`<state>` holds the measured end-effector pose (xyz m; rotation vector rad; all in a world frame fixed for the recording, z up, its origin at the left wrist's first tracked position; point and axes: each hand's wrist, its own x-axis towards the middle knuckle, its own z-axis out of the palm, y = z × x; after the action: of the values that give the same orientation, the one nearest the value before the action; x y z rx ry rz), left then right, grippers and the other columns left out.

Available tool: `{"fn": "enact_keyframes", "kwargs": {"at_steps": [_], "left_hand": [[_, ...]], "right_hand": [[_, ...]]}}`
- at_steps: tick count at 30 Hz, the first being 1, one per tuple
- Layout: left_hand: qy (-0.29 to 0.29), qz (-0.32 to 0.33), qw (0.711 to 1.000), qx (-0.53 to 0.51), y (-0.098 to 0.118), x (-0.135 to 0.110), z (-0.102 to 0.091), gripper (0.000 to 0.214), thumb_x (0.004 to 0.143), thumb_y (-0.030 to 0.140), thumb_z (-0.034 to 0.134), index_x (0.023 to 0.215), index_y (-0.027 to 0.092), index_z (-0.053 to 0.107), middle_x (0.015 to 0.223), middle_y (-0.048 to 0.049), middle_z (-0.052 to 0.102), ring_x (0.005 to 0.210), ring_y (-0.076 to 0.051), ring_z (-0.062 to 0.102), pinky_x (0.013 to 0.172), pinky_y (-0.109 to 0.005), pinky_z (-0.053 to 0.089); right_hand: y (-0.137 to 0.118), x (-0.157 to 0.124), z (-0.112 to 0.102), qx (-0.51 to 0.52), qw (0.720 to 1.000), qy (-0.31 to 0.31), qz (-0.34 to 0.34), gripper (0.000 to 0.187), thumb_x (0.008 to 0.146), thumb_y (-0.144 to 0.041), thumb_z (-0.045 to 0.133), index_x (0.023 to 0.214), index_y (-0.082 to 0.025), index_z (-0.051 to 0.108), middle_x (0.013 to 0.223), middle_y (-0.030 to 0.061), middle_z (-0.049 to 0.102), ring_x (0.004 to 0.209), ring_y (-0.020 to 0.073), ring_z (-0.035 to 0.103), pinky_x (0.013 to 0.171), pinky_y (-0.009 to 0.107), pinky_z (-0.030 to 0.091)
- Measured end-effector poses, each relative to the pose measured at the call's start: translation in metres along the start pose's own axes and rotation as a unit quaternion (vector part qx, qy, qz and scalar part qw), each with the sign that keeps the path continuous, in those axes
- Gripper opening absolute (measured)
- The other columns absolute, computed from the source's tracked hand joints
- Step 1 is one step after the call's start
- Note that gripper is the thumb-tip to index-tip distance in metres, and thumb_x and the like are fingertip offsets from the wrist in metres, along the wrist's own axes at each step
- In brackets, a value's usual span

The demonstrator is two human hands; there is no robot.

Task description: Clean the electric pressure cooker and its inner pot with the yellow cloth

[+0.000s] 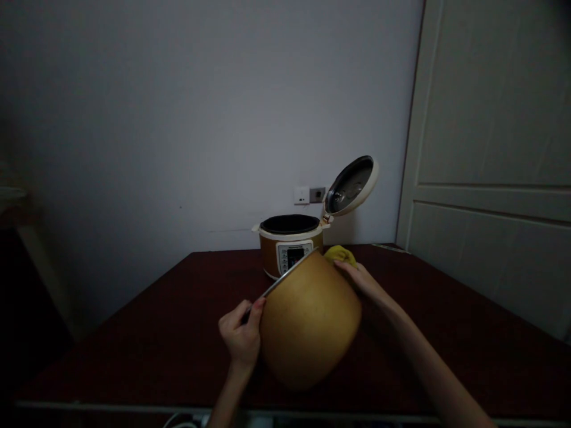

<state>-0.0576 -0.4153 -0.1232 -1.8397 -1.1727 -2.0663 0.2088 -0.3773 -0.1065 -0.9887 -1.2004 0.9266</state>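
Observation:
A golden inner pot [312,321] is tilted above the table, its rim facing up and to the left, away from me. My left hand [243,333] is closed on the rim at the pot's lower left. At the upper right side of the pot, my right hand [352,273] is closed on a yellow cloth [341,254] held against the pot near its rim. Behind the pot stands a gold and white electric cooker [270,252], with its lid [352,187] swung up to the right. The inside of the pot is hidden from me.
The dark red table [187,321] reaches back to a pale wall [214,119], where sockets [302,195] sit behind the cooker. A panelled white door [491,148] stands to the right. A white cable [181,421] shows below the front edge.

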Motion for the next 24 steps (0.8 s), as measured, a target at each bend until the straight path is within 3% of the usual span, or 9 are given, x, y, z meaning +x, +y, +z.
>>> {"fn": "enact_keyframes", "kwargs": {"at_steps": [3, 5, 10, 13, 16, 21, 22, 24], "left_hand": [[0.030, -0.022, 0.999, -0.003, 0.001, -0.003, -0.001, 0.051, 0.080, 0.041, 0.056, 0.041, 0.017, 0.033, 0.043, 0.0064, 0.026, 0.040, -0.005, 0.026, 0.041, -0.020, 0.025], [0.054, -0.043, 0.998, -0.005, -0.001, -0.005, -0.003, 0.050, 0.079, 0.041, 0.057, 0.041, 0.017, 0.036, 0.043, 0.0061, 0.028, 0.041, -0.006, 0.028, 0.042, -0.019, 0.026], [0.113, -0.098, 0.988, -0.023, -0.007, -0.009, -0.010, 0.043, 0.078, 0.048, 0.057, 0.049, 0.015, 0.055, 0.044, 0.0043, 0.040, 0.044, -0.008, 0.037, 0.045, -0.020, 0.033], [0.118, -0.124, 0.984, -0.041, -0.009, -0.013, -0.012, 0.044, 0.077, 0.046, 0.059, 0.046, 0.015, 0.052, 0.045, 0.0049, 0.036, 0.045, -0.008, 0.035, 0.045, -0.020, 0.033], [0.117, -0.148, 0.981, -0.048, -0.007, -0.017, -0.011, 0.045, 0.076, 0.042, 0.062, 0.044, 0.015, 0.047, 0.047, 0.0056, 0.030, 0.046, -0.007, 0.031, 0.045, -0.019, 0.030], [0.094, -0.209, 0.969, -0.096, -0.003, -0.022, -0.009, 0.048, 0.074, 0.048, 0.061, 0.044, 0.016, 0.044, 0.047, 0.0055, 0.030, 0.045, -0.007, 0.031, 0.042, -0.019, 0.030], [0.086, -0.219, 0.966, -0.107, -0.002, -0.023, -0.009, 0.047, 0.074, 0.049, 0.061, 0.044, 0.016, 0.045, 0.047, 0.0055, 0.031, 0.045, -0.007, 0.031, 0.041, -0.019, 0.030], [0.076, -0.227, 0.965, -0.109, -0.002, -0.025, -0.009, 0.045, 0.074, 0.049, 0.062, 0.047, 0.016, 0.048, 0.048, 0.0054, 0.032, 0.046, -0.008, 0.032, 0.042, -0.019, 0.031]], "right_hand": [[-0.018, 0.001, 0.012, -0.035, 0.997, -0.065, -0.020, 0.041, 0.076, -0.048, 0.062, 0.105, -0.020, 0.067, 0.105, 0.0058, 0.069, 0.099, 0.0237, 0.063, 0.089, 0.036, 0.047], [-0.029, -0.002, 0.020, -0.063, 0.990, -0.096, -0.078, 0.046, 0.079, -0.051, 0.058, 0.114, -0.022, 0.063, 0.115, 0.0049, 0.065, 0.108, 0.0236, 0.058, 0.095, 0.037, 0.043], [-0.053, -0.013, 0.033, -0.102, 0.975, -0.091, -0.178, 0.050, 0.086, -0.057, 0.046, 0.118, -0.023, 0.062, 0.121, 0.0045, 0.062, 0.114, 0.0248, 0.054, 0.102, 0.040, 0.037], [-0.070, -0.029, 0.044, -0.164, 0.954, -0.084, -0.236, 0.046, 0.089, -0.053, 0.042, 0.118, -0.025, 0.063, 0.130, 0.0048, 0.056, 0.121, 0.0244, 0.049, 0.107, 0.042, 0.032], [-0.078, -0.061, 0.066, -0.300, 0.893, -0.081, -0.325, 0.038, 0.087, -0.047, 0.050, 0.120, -0.030, 0.061, 0.140, 0.0045, 0.045, 0.131, 0.0262, 0.037, 0.108, 0.047, 0.028], [-0.067, -0.116, 0.104, -0.464, 0.736, -0.115, -0.479, 0.041, 0.081, -0.040, 0.060, 0.121, -0.031, 0.060, 0.140, 0.0059, 0.045, 0.136, 0.0349, 0.024, 0.105, 0.060, 0.028], [-0.065, -0.119, 0.107, -0.474, 0.720, -0.124, -0.491, 0.043, 0.081, -0.039, 0.060, 0.123, -0.031, 0.058, 0.140, 0.0054, 0.045, 0.136, 0.0349, 0.025, 0.105, 0.060, 0.027], [-0.065, -0.116, 0.106, -0.474, 0.725, -0.124, -0.484, 0.046, 0.079, -0.039, 0.062, 0.124, -0.032, 0.057, 0.140, 0.0038, 0.045, 0.135, 0.0341, 0.027, 0.105, 0.058, 0.028]]}}
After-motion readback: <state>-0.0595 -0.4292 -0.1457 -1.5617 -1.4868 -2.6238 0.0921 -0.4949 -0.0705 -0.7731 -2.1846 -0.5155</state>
